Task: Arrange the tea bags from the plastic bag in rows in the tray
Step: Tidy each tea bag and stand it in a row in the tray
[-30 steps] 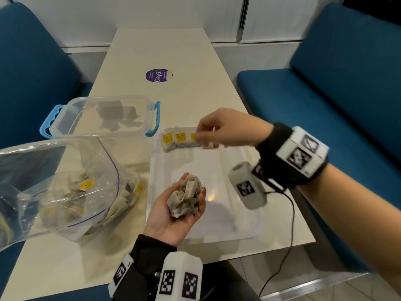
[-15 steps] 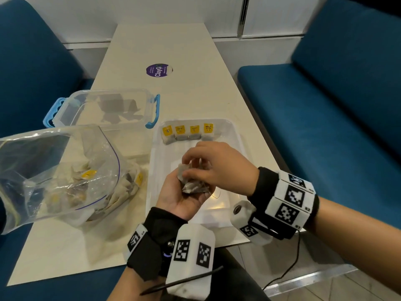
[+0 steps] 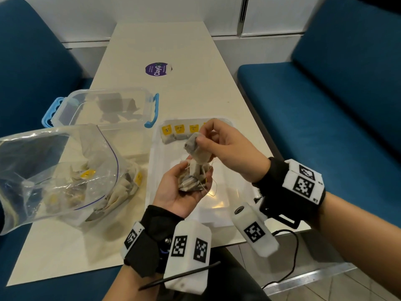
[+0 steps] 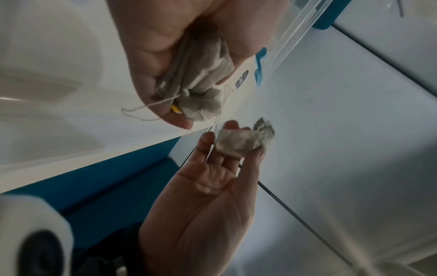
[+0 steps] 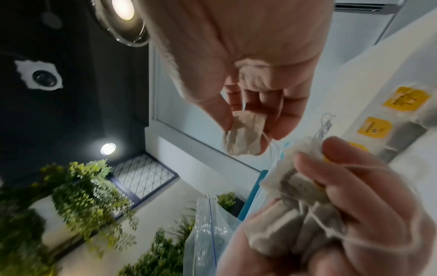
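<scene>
Fingertips (image 3: 200,140) of right hand (image 3: 230,153) pinch one tea bag (image 3: 196,149) by its top, lifted off the bunch (image 3: 192,179) – likely to free its string before placing. Left hand (image 3: 180,187), palm up and fingers loosely cupped round that bunch, serves as a ready supply over the tray (image 3: 236,185). Tray holds one started row (image 3: 180,132) of bags, yellow tags up, along its far edge. Plastic bag (image 3: 65,170), left of tray, has more bags inside. Clear box (image 3: 104,107) with blue handles behind it; contents unclear
</scene>
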{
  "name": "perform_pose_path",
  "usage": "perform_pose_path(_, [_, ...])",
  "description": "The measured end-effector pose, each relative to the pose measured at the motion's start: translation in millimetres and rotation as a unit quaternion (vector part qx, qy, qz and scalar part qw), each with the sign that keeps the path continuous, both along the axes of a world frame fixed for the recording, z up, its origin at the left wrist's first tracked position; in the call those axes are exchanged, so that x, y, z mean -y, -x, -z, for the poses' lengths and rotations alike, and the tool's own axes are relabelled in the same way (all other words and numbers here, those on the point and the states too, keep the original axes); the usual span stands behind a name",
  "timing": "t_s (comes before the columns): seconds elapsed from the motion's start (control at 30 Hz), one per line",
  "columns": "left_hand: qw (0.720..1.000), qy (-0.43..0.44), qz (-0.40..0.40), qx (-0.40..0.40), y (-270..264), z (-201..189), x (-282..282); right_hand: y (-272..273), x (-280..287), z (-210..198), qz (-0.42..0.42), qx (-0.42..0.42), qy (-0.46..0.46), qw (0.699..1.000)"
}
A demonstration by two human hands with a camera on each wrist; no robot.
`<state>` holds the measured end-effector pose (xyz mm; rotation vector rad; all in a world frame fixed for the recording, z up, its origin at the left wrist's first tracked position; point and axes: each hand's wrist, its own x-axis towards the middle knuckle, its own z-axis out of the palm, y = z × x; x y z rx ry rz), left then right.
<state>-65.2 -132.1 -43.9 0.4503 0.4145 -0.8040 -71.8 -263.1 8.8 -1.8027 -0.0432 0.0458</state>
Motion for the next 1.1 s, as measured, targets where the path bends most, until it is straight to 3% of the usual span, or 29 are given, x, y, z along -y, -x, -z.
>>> perform_pose_path(0.17, [1.0, 0.004, -0.003, -0.011, -2, 8, -1, -2, 10, -1, -0.026, -0.051, -0.073, 0.996])
perform_pose_path(0.23, [1.0, 0.005, -0.005, -0.015, -2, 13, -2, -2, 16, -2, -0.03, -0.049, -0.061, 0.996])
perform_pose_path(0.43, [0.999, 0.001, -0.018, -0.028, 4, 21, -4, -24, 48, -1, -0.01, -0.112, 0.027, 0.993])
perform_pose_path(0.57, [0.999, -0.002, -0.019, -0.038, 7, 27, -6, -53, 70, 9, 0.002, -0.15, 0.174, 0.973])
perform_pose_path(0.63, [0.999, -0.003, -0.023, -0.041, 8, 29, -6, -70, 79, 18, 0.025, -0.153, 0.196, 0.968])
perform_pose_path(0.73, [0.999, -0.008, -0.03, -0.041, 10, 31, -4, -88, 85, 28, 0.042, -0.154, 0.239, 0.958])
perform_pose_path(0.9, [0.998, -0.01, -0.033, -0.049, 11, 32, -5, -111, 90, 37, 0.026, -0.103, 0.403, 0.909])
perform_pose_path(1.1, [0.998, -0.01, -0.038, -0.049, 11, 35, -5, -121, 88, 46, 0.003, -0.085, 0.446, 0.891])
